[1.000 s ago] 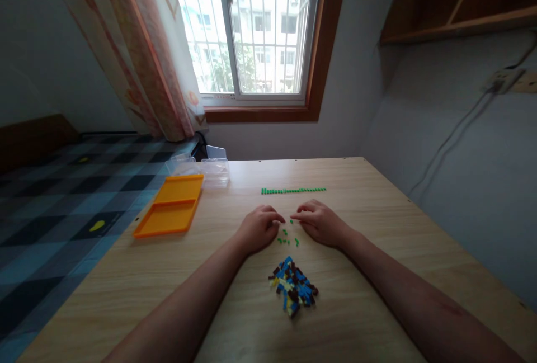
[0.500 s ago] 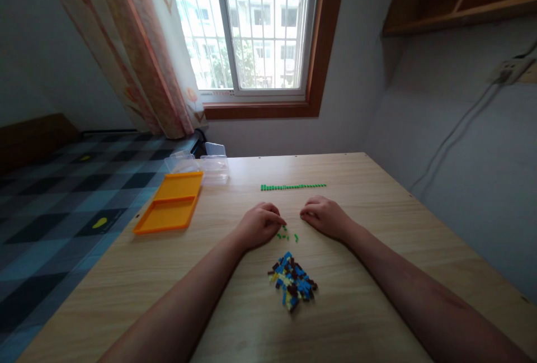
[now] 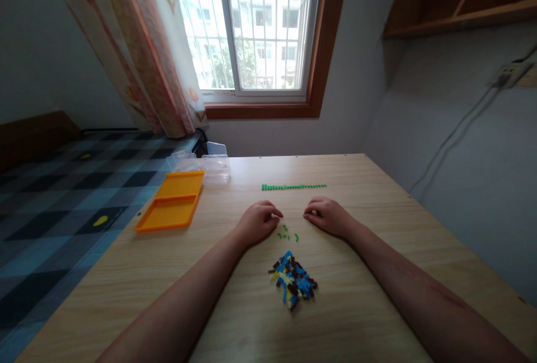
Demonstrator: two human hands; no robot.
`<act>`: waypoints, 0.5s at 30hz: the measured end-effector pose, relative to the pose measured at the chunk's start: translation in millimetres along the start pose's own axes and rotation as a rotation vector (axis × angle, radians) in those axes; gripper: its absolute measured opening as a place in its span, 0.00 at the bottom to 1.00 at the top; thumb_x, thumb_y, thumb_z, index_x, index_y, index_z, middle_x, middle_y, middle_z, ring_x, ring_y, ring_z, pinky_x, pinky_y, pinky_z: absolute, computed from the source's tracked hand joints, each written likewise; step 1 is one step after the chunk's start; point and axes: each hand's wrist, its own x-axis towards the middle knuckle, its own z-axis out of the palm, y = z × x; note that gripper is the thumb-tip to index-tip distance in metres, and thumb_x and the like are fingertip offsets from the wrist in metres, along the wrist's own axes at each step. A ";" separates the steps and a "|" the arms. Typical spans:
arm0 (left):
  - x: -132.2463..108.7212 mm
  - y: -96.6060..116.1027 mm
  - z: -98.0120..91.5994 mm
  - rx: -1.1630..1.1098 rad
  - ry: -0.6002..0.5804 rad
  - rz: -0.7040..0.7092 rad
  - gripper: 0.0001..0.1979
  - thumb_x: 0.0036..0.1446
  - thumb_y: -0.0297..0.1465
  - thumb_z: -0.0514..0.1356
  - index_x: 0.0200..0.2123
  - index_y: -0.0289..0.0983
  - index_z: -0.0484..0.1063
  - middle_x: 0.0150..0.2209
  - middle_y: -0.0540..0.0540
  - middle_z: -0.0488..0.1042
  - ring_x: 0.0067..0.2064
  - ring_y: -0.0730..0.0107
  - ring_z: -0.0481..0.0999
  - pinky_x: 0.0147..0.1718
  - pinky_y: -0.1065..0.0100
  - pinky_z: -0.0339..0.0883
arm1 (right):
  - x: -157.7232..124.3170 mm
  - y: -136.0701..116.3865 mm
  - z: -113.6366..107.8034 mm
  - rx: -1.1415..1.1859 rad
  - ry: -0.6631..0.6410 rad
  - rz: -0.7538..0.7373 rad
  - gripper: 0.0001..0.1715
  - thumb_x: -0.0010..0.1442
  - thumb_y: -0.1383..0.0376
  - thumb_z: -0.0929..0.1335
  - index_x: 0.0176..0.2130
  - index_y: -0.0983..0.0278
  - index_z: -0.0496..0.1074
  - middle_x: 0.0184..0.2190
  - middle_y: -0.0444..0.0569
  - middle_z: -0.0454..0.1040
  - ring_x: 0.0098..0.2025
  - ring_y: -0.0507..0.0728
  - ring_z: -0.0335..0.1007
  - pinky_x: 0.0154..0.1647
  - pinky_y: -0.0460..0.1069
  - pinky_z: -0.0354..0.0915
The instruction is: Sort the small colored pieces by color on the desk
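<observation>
My left hand [image 3: 257,221] rests on the wooden table [image 3: 377,229] with its fingers curled, and I cannot see anything in them. My right hand [image 3: 328,217] lies opposite it, fingertips pinched on a small green brick [image 3: 305,216]. Between the hands lie a few loose green bricks [image 3: 286,234]. Beyond them a long row of green bricks [image 3: 293,186] runs across the table. In front of my forearms sits a pile of blue, brown and yellow bricks [image 3: 292,284].
An orange tray [image 3: 172,207] lies at the table's left edge, with clear plastic boxes [image 3: 206,165] behind it. A bed with a checked cover [image 3: 62,195] stands to the left. Window and curtain are behind the table, a wall to the right.
My right hand has drawn back to the right and pinched up a green brick from the loose ones. My left hand has shifted only slightly.
</observation>
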 end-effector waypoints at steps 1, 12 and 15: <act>0.0 0.2 -0.3 -0.003 -0.004 -0.004 0.11 0.53 0.24 0.61 0.35 0.40 0.82 0.36 0.46 0.76 0.36 0.69 0.74 0.40 0.67 0.69 | -0.1 0.6 -0.6 0.004 0.001 0.004 0.08 0.62 0.65 0.68 0.34 0.62 0.79 0.33 0.49 0.76 0.37 0.56 0.71 0.40 0.49 0.64; 0.7 -1.8 -0.5 -0.017 0.014 -0.008 0.12 0.53 0.24 0.59 0.36 0.39 0.82 0.34 0.47 0.76 0.34 0.70 0.73 0.37 0.69 0.67 | -21.4 76.8 -25.2 -0.197 0.214 0.442 0.12 0.61 0.59 0.67 0.34 0.61 0.80 0.35 0.49 0.80 0.38 0.58 0.73 0.40 0.50 0.64; 1.3 -1.5 -0.4 0.011 0.025 -0.009 0.12 0.54 0.24 0.59 0.38 0.39 0.81 0.32 0.48 0.76 0.33 0.70 0.73 0.36 0.69 0.66 | -19.0 92.7 -23.4 -0.259 0.265 0.529 0.14 0.61 0.58 0.67 0.36 0.60 0.81 0.37 0.51 0.81 0.40 0.60 0.74 0.40 0.50 0.64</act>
